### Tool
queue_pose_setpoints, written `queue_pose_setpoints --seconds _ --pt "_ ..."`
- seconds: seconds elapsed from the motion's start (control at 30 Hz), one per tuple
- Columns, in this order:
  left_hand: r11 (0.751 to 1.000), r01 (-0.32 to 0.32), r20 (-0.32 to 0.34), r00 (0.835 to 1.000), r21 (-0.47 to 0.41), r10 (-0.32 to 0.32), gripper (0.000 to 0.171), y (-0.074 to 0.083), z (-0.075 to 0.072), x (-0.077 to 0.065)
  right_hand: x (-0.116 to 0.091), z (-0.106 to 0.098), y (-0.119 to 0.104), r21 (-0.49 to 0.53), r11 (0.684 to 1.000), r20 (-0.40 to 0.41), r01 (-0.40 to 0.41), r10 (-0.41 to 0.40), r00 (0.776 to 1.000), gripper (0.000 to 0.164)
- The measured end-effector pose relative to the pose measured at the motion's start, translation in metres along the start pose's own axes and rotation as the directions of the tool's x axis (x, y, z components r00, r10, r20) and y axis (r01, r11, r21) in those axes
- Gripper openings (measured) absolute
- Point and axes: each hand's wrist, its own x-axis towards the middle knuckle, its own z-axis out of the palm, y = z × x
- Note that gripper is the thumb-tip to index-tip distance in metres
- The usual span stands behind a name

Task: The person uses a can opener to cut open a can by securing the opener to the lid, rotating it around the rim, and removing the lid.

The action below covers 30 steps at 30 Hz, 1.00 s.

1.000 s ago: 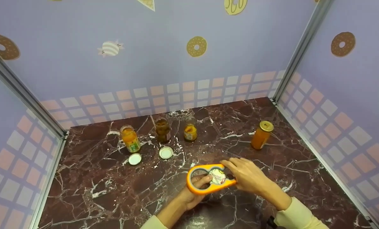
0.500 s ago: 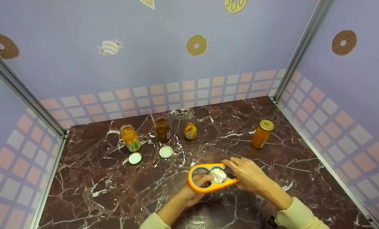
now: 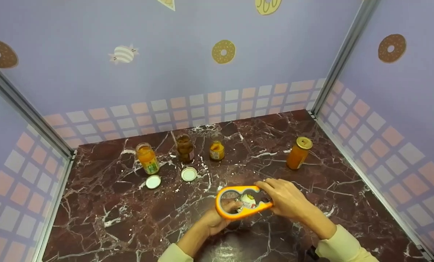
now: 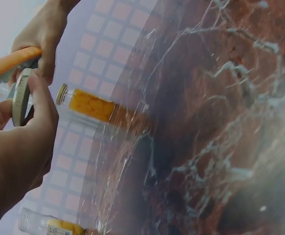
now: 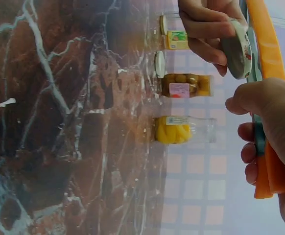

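My left hand pinches a round, printed metal jar lid between thumb and fingers. In the left wrist view that lid is seen edge-on, with no jar under it. My right hand grips the handles of an orange jar opener with a grey inner lining and two round openings. Seen from the head, the lid shows through the opener's smaller opening, and the left thumb shows through the larger one. In the right wrist view the lid lies close against the underside of the opener.
Standing along the back are three lidless jars: one orange, one brown, one yellow. Two lids, a left one and a right one, lie in front. A gold-lidded jar stands at the right.
The lid has shifted left and tilted in the left hand, sitting less squarely in the opener's smaller opening. The right hand and opener have barely moved.
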Motion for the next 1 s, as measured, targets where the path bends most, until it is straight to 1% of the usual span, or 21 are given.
queue_pose_setpoints --seconds 0.2,0.3,0.4,0.47,0.5,0.53,0.57,0.6,0.63,0.67,0.7,0.73,0.77,0.8,0.83,0.87,0.93,1.0 --pt "0.998 -0.007 -0.069 0.998 0.064 0.012 0.032 0.005 -0.011 0.002 -0.002 0.003 0.0 0.004 1.0 0.017 -0.01 0.01 1.0 0.078" --pt "0.997 -0.022 -0.073 0.997 0.08 0.028 0.032 0.008 -0.018 0.004 -0.002 0.004 0.0 0.01 1.0 0.014 -0.011 0.011 1.0 0.078" --pt "0.992 -0.041 -0.086 0.995 0.117 0.051 0.028 0.012 -0.026 0.007 -0.003 0.004 0.0 0.015 1.0 0.012 -0.009 0.009 1.0 0.078" --pt "0.983 -0.042 -0.103 0.993 0.18 0.061 0.026 0.016 -0.031 0.011 -0.004 0.004 0.0 0.02 1.0 0.013 -0.008 0.008 1.0 0.079" --pt "0.97 -0.044 -0.122 0.99 0.24 0.076 0.026 0.019 -0.033 0.013 -0.004 0.004 0.0 0.025 1.0 0.015 -0.008 0.007 1.0 0.079" --pt "0.942 -0.05 -0.141 0.985 0.333 0.102 0.026 0.022 -0.036 0.015 -0.004 0.005 0.0 0.026 1.0 0.016 -0.008 0.008 1.0 0.079" --pt "0.892 -0.061 -0.152 0.978 0.449 0.143 0.024 0.025 -0.038 0.017 -0.005 0.005 0.0 0.028 1.0 0.017 -0.01 0.009 1.0 0.079" --pt "0.819 -0.071 -0.156 0.969 0.569 0.192 0.023 0.029 -0.04 0.019 -0.005 0.005 0.0 0.033 0.999 0.018 -0.011 0.011 1.0 0.079" --pt "0.72 -0.069 -0.159 0.956 0.691 0.245 0.022 0.032 -0.043 0.021 -0.005 0.005 0.0 0.037 0.999 0.017 -0.014 0.013 1.0 0.08" --pt "0.599 -0.071 -0.146 0.941 0.798 0.306 0.021 0.036 -0.046 0.023 -0.005 0.005 0.0 0.039 0.999 0.017 -0.016 0.015 1.0 0.08" --pt "0.469 -0.054 -0.138 0.92 0.882 0.367 0.019 0.038 -0.048 0.025 -0.005 0.005 0.0 0.047 0.999 0.018 -0.016 0.016 1.0 0.08" --pt "0.35 -0.044 -0.116 0.899 0.936 0.422 0.016 0.04 -0.05 0.028 -0.005 0.005 0.0 0.048 0.999 0.019 -0.017 0.016 1.0 0.08" --pt "0.254 -0.031 -0.094 0.881 0.967 0.463 0.014 0.042 -0.053 0.03 -0.006 0.005 0.0 0.052 0.998 0.02 -0.016 0.015 1.0 0.08" --pt "0.189 -0.026 -0.072 0.868 0.982 0.492 0.013 0.043 -0.055 0.033 -0.006 0.006 -0.001 0.052 0.999 0.022 -0.015 0.014 1.0 0.079" --pt "0.132 -0.016 -0.055 0.855 0.991 0.516 0.015 0.044 -0.057 0.035 -0.006 0.006 -0.001 0.05 0.999 0.022 -0.014 0.013 1.0 0.079" --pt "0.084 -0.009 -0.038 0.844 0.996 0.534 0.016 0.044 -0.058 0.038 -0.006 0.007 -0.001 0.05 0.999 0.024 -0.014 0.012 1.0 0.079" --pt "0.019 0.008 -0.017 0.83 1.0 0.558 0.02 0.044 -0.06 0.044 -0.007 0.008 -0.001 0.045 0.999 0.027 -0.015 0.014 1.0 0.078" --pt "-0.04 0.032 -0.003 0.818 0.999 0.575 0.025 0.043 -0.061 0.05 -0.007 0.009 -0.001 0.044 0.999 0.025 -0.014 0.013 1.0 0.077"
